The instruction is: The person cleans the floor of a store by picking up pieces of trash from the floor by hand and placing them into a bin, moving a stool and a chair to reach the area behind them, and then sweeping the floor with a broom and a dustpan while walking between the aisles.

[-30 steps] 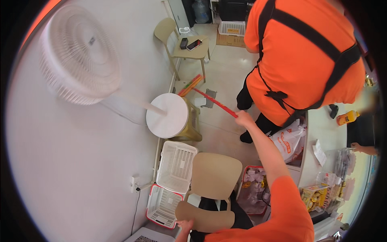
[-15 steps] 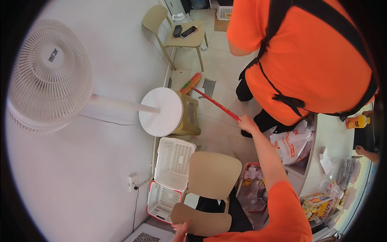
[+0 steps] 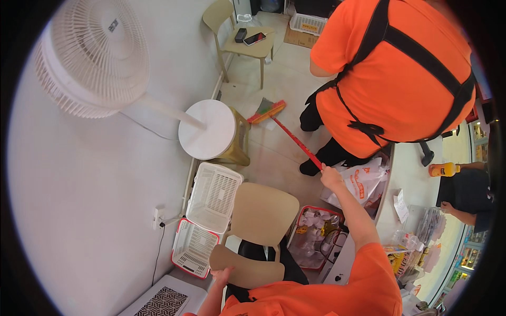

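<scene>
My right hand (image 3: 332,178) is closed round the red handle of a broom (image 3: 295,138), held out ahead of me. The broom's red, yellow and green head rests on the pale floor, next to a grey patch and just right of a stool. Low in the head view, my left hand (image 3: 222,275) grips the edge of a beige chair (image 3: 247,267); some of its fingers are hidden behind the panel.
A white pedestal fan (image 3: 100,58) stands on the stool (image 3: 210,129). White baskets (image 3: 215,195) sit along the left wall. A person in orange (image 3: 406,79) stands ahead right. A litter-filled bin (image 3: 316,237) and a counter (image 3: 392,210) are at my right. Another chair (image 3: 250,45) holds a phone.
The broom head has swung right, away from the stool, and its angle has turned. My right hand still holds the handle, and my left hand stays on the chair. The whole view has shifted.
</scene>
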`<action>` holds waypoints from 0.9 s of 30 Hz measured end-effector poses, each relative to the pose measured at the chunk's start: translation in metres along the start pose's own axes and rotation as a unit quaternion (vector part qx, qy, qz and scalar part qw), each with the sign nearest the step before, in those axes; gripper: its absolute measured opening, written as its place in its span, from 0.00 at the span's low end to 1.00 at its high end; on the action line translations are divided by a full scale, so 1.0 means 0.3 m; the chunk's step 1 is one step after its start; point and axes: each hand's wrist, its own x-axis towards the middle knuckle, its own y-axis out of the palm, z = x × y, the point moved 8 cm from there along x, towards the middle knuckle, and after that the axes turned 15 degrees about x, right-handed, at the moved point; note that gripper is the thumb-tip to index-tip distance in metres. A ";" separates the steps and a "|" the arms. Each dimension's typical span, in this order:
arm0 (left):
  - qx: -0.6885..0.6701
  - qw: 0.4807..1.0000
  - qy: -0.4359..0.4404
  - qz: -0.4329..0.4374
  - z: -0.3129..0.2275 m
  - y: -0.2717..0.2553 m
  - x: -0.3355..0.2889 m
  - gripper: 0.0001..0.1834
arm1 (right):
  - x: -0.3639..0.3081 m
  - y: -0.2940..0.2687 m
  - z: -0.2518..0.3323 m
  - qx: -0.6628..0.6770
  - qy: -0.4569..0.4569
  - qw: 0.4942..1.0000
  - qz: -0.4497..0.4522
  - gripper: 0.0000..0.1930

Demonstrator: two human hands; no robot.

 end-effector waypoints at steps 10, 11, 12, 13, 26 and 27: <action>-0.073 0.972 0.218 -0.056 -0.085 -0.071 -0.149 0.48 | -0.342 0.059 -0.124 -0.007 -0.067 0.997 0.043 0.16; -0.101 0.957 0.263 -0.060 -0.092 -0.080 -0.170 0.47 | -0.391 0.073 -0.137 -0.016 -0.074 0.996 0.047 0.17; -0.112 0.939 0.303 -0.116 -0.077 -0.087 -0.160 0.44 | -0.441 0.088 -0.148 -0.004 -0.068 0.996 0.052 0.17; -0.121 0.916 0.341 -0.172 -0.057 -0.075 -0.139 0.42 | -0.490 0.098 -0.155 0.007 -0.062 0.996 0.057 0.18; -0.318 0.886 0.309 -0.134 -0.006 -0.149 -0.168 0.31 | -0.910 0.105 -0.284 0.187 0.129 0.971 0.073 0.17; -0.311 0.902 0.277 -0.116 -0.001 -0.182 -0.204 0.31 | -0.916 0.134 -0.282 0.207 0.134 0.966 0.071 0.18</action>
